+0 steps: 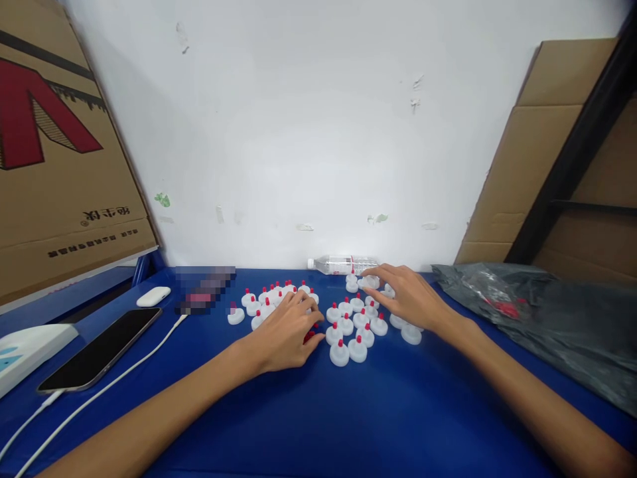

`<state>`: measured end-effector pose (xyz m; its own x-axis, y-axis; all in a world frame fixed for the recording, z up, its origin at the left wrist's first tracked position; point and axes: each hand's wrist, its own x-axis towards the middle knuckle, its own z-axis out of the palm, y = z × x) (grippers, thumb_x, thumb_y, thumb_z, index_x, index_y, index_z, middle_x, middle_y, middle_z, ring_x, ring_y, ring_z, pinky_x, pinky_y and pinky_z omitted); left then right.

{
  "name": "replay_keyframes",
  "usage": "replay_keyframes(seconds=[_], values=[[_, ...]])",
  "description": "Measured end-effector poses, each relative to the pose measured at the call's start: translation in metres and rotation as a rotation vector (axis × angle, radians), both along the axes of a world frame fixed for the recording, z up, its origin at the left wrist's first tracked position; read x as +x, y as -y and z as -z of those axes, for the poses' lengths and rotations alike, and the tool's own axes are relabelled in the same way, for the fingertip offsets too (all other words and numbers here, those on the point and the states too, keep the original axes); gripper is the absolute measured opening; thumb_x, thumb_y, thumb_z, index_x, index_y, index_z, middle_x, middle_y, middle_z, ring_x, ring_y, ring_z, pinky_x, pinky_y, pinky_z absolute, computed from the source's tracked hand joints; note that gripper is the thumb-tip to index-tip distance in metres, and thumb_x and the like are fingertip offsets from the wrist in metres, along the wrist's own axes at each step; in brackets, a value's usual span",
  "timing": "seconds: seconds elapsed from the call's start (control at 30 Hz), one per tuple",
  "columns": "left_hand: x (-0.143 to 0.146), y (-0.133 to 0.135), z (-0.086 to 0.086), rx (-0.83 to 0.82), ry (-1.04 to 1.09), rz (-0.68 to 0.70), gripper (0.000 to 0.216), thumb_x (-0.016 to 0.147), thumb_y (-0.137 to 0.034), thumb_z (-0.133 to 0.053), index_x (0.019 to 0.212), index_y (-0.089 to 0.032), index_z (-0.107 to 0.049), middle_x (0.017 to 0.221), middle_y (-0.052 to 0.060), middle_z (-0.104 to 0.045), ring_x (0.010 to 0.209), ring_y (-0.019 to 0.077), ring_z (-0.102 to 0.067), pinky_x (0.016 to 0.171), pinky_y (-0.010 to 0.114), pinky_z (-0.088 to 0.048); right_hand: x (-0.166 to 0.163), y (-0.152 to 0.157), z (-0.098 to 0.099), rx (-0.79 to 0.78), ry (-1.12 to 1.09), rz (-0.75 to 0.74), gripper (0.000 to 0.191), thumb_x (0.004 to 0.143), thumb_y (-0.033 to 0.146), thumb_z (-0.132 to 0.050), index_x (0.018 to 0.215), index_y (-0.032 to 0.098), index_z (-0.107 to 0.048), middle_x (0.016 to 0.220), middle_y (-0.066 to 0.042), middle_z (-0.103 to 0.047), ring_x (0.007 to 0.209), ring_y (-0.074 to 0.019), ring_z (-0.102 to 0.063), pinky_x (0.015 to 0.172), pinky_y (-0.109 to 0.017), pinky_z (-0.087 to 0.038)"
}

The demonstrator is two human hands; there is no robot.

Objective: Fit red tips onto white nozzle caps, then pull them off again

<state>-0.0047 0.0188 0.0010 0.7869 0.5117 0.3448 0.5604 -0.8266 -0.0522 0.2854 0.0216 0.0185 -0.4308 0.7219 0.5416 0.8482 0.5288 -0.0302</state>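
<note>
My left hand (291,328) is bent over a small heap of red tips (311,335), its thumb and fingertips apart with red showing between them. My right hand (405,297) has its thumb and index finger around the edges of a white round lid (369,282) near the wall. Between the hands stand several white nozzle lids with red tips (358,349). More tipped lids (267,307) form a group beyond my left hand, partly hidden by it. White lids (411,334) lie under and beside my right wrist; whether all lack tips cannot be made out.
A clear plastic bottle (343,265) lies along the wall. On the left are a phone (102,348) with a white cable (109,368), a white case (153,297) and a power strip (30,352). A dark plastic bag (562,325) covers the right side of the blue table (328,425).
</note>
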Motion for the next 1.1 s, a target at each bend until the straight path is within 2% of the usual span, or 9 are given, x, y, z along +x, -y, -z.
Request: replay_keyframes(seconds=[0.17, 0.3, 0.5, 0.77, 0.93, 1.1], values=[[0.002, 0.001, 0.002, 0.130, -0.085, -0.061, 0.023, 0.092, -0.034, -0.061, 0.101, -0.014, -0.066, 0.108, 0.013, -0.060, 0.106, 0.0310, -0.049, 0.093, 0.047, -0.041, -0.001, -0.001, 0.002, 0.001, 0.007, -0.015, 0.032, 0.099, 0.043, -0.048, 0.123, 0.026, -0.061, 0.107, -0.007, -0.070, 0.087, -0.0240, -0.067, 0.087, -0.043, -0.049], [0.003, 0.000, 0.006, 0.227, -0.168, -0.087, 0.020, 0.095, -0.030, -0.055, 0.094, -0.013, -0.066, 0.104, 0.014, -0.060, 0.105, 0.0318, -0.050, 0.088, 0.047, -0.041, -0.002, -0.001, 0.003, -0.002, 0.022, -0.027, 0.034, 0.099, 0.045, -0.048, 0.123, 0.024, -0.061, 0.107, -0.008, -0.071, 0.087, -0.0243, -0.067, 0.087, -0.044, -0.049], [0.004, -0.003, 0.011, 0.230, -0.183, -0.062, 0.016, 0.098, -0.024, -0.050, 0.093, -0.015, -0.063, 0.101, 0.011, -0.061, 0.101, 0.0283, -0.052, 0.085, 0.043, -0.041, -0.003, -0.002, 0.005, 0.015, 0.034, -0.055, 0.034, 0.099, 0.044, -0.050, 0.125, 0.024, -0.061, 0.111, -0.008, -0.071, 0.091, -0.0252, -0.068, 0.088, -0.044, -0.050], [0.009, 0.004, -0.002, 0.152, 0.101, -0.025, 0.008, 0.094, -0.020, -0.050, 0.092, -0.016, -0.057, 0.092, 0.007, -0.060, 0.088, 0.0229, -0.051, 0.082, 0.039, -0.043, -0.015, 0.010, 0.000, 0.109, -0.046, -0.114, 0.030, 0.096, 0.043, -0.058, 0.118, 0.023, -0.058, 0.101, -0.006, -0.072, 0.096, -0.0257, -0.067, 0.085, -0.041, -0.051], [0.007, 0.003, -0.001, 0.142, 0.232, 0.029, 0.012, 0.096, -0.018, -0.047, 0.094, -0.016, -0.059, 0.090, 0.006, -0.061, 0.084, 0.0210, -0.052, 0.075, 0.035, -0.044, -0.030, 0.020, -0.001, 0.188, -0.056, -0.264, 0.027, 0.093, 0.042, -0.065, 0.110, 0.021, -0.058, 0.098, -0.006, -0.072, 0.091, -0.0229, -0.066, 0.084, -0.038, -0.050], [0.005, 0.002, 0.001, 0.163, 0.385, 0.098, 0.014, 0.096, -0.017, -0.050, 0.099, -0.016, -0.063, 0.091, 0.007, -0.063, 0.086, 0.0203, -0.055, 0.078, 0.036, -0.047, -0.041, 0.025, 0.003, 0.176, -0.043, -0.369, 0.025, 0.093, 0.039, -0.066, 0.107, 0.020, -0.057, 0.095, -0.004, -0.072, 0.085, -0.0193, -0.066, 0.083, -0.037, -0.048]])
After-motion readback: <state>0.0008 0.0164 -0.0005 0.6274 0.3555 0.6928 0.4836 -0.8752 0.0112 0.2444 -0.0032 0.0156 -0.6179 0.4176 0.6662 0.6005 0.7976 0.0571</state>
